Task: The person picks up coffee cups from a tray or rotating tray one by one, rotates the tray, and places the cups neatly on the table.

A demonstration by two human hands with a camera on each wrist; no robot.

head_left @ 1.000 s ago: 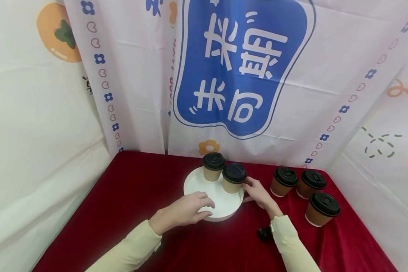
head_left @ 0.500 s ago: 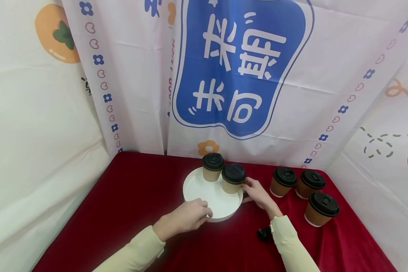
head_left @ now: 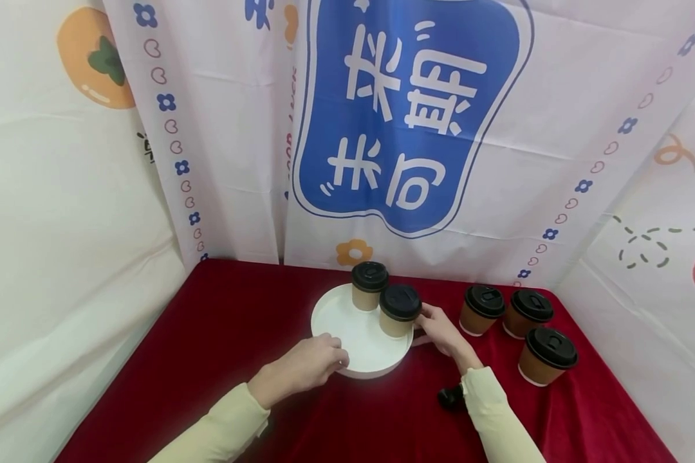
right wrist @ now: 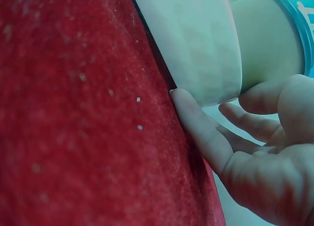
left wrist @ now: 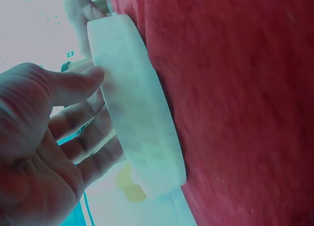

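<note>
A round white tray with a raised rim bears two light-brown paper cups with black lids: the back cup and the front cup, close together at its right side. My left hand holds the tray's front rim; in the left wrist view the thumb lies at the rim's edge and the fingers reach behind it. My right hand grips the tray's right side, beside the front cup. In the right wrist view one finger reaches the tray wall's lower edge, another its upper edge by the cup.
To the right, three darker brown cups with black lids stand on the red cloth: the left one, the back one and the near one. A small black object lies by the right sleeve. White printed curtains surround the table.
My left hand has closed on the tray's front rim and shifted left. Both cups on the tray have moved slightly right, the front one also a little nearer. My right hand stays at the tray's side.
</note>
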